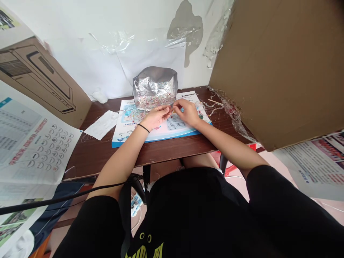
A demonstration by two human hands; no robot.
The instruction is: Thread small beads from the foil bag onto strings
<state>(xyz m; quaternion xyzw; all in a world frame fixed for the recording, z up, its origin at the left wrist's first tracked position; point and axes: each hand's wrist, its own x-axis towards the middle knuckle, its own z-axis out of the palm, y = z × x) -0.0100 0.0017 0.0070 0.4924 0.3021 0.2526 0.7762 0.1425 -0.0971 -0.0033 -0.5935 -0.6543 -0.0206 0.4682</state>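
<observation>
Fingers [179, 104] over an indistinct tiny piece [172, 109]

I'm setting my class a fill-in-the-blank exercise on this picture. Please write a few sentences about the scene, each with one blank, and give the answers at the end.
1. The black band is on the person's ____ wrist.
2. The small beads lie in a crinkled bag of ____ foil.
3. The loose white paper slip lies to the ____ of the printed sheet as the camera sees it.
4. The large brown panel at the right is made of ____.

Answers: left; silver; left; cardboard.
</observation>
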